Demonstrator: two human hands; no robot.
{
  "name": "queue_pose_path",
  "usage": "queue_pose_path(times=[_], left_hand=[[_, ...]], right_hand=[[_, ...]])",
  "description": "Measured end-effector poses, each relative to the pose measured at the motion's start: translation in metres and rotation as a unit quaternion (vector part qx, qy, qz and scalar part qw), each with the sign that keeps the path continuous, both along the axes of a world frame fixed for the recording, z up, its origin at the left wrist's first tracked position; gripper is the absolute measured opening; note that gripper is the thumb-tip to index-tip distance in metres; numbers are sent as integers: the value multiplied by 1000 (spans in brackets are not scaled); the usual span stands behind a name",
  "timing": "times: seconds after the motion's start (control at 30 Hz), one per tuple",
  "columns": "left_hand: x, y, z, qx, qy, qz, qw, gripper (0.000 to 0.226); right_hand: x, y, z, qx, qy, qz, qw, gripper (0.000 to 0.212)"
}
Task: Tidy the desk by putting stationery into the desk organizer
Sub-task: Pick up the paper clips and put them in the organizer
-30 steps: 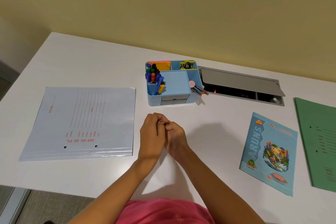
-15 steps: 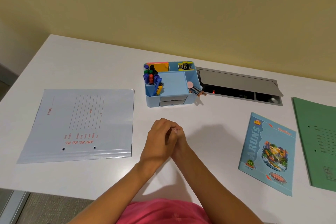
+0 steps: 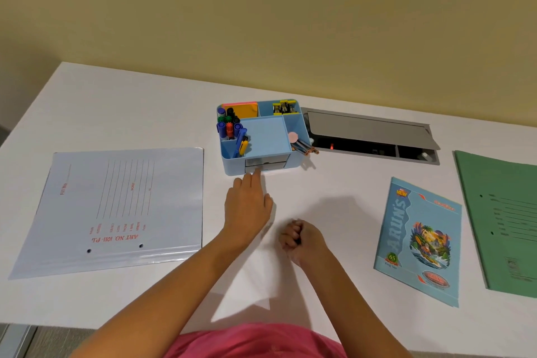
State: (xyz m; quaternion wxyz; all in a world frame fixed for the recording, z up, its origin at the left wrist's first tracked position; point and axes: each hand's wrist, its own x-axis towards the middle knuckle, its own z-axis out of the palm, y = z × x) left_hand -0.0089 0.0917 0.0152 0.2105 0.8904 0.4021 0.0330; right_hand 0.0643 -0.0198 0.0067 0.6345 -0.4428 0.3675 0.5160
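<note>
A light blue desk organizer (image 3: 235, 164) stands mid-desk. It holds markers (image 3: 229, 125), sticky notes (image 3: 245, 109), binder clips (image 3: 284, 107) and pencils (image 3: 305, 147). A small grey drawer (image 3: 271, 164) sits in its front face. My left hand (image 3: 247, 206) reaches forward with fingers extended, and a fingertip touches the drawer front. My right hand (image 3: 300, 237) rests on the desk as a fist; whether it holds anything is hidden.
A pale blue file folder (image 3: 116, 203) lies at left. A blue notebook (image 3: 418, 241) and a green folder (image 3: 505, 221) lie at right. An open grey cable hatch (image 3: 369, 134) sits in the white desk (image 3: 145, 107) behind the organizer.
My hands were clasped together in front of me. They have parted: the left hand has reached forward to the organizer's drawer, the right has stayed back in a fist.
</note>
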Motion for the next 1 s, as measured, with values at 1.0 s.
queue_pose_path(times=[1.0], left_hand=[[-4,-25,-26,12,34,-30,999,55]], right_hand=[[32,42,41,117,-3,-100,988,39]])
